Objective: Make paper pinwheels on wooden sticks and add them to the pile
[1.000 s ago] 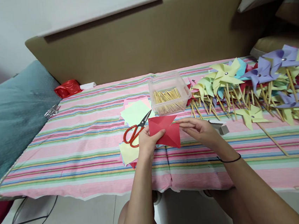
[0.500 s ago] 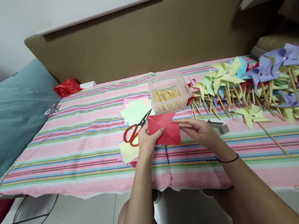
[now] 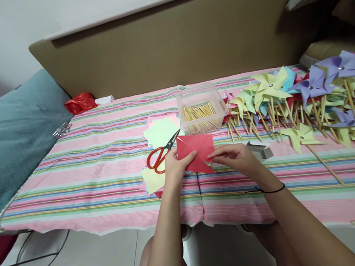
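Observation:
A square of red paper (image 3: 188, 145) with cuts running in from its corners is held up over the striped cloth. My left hand (image 3: 178, 166) pinches its left side, thumb on the front face. At the right edge, the fingertips of my right hand (image 3: 233, 157) are closed on the paper near a cut. Scissors with orange handles (image 3: 170, 144) lie open just left of the paper, partly behind my left hand. Under them are stacks of pale green paper (image 3: 160, 132) and yellow paper (image 3: 153, 180).
A clear plastic box (image 3: 221, 110) of short wooden sticks (image 3: 199, 113) stands behind the paper. Finished pinwheels (image 3: 271, 85) crowd the right side, with one yellow pinwheel (image 3: 302, 137) nearer. A grey open box (image 3: 262, 150) lies by my right wrist. A red plastic bag (image 3: 80, 104) sits far left.
My right hand has moved slightly down and left along the paper's edge. The upper right flap, bent before, now lies flat, and the lower right cut has come apart.

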